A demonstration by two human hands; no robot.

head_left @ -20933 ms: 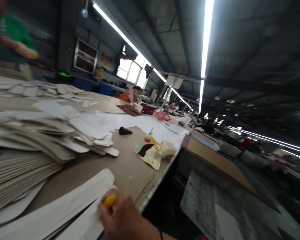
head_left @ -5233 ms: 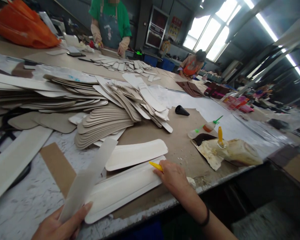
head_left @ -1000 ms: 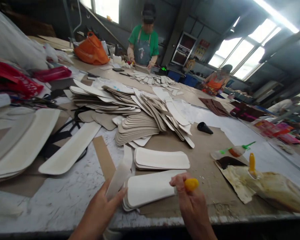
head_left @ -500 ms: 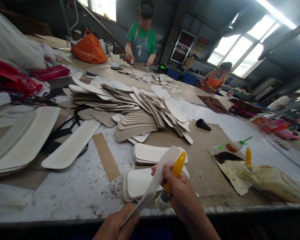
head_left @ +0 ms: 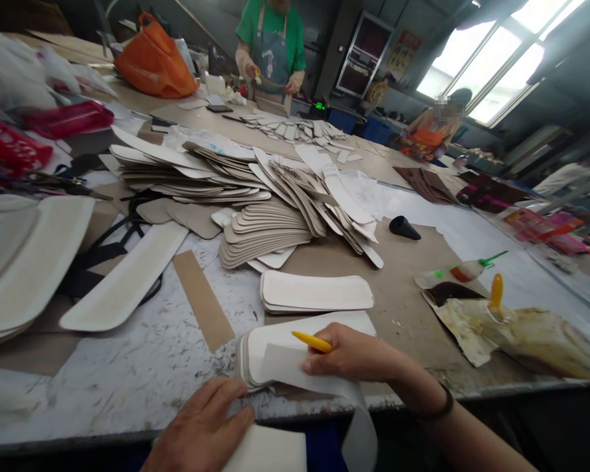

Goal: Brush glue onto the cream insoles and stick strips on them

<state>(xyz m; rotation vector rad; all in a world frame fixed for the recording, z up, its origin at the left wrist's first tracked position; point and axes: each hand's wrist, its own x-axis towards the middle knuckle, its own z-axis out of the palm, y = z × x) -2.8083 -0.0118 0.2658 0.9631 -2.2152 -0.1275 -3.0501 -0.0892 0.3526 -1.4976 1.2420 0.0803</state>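
My right hand [head_left: 358,357] grips a yellow-handled brush [head_left: 313,341] and presses a pale flexible strip [head_left: 324,383] onto the near stack of white padded pieces [head_left: 265,347]. The strip's free end curls down over the table's front edge. My left hand [head_left: 204,429] lies flat on a white piece [head_left: 270,452] at the near edge, fingers spread. A second stack of white pieces [head_left: 317,293] sits just behind.
A big heap of grey and white cut pieces [head_left: 255,203] fills the middle. Glue-stained paper with a brush [head_left: 496,314] and squeeze bottles [head_left: 465,270] lie at right. A brown card strip [head_left: 202,300] lies at left. Two other people [head_left: 271,42] work at the far side.
The strip, held up between both hands half a second ago, now lies on the near stack under my right hand. My left hand has let it go and dropped onto a white piece.
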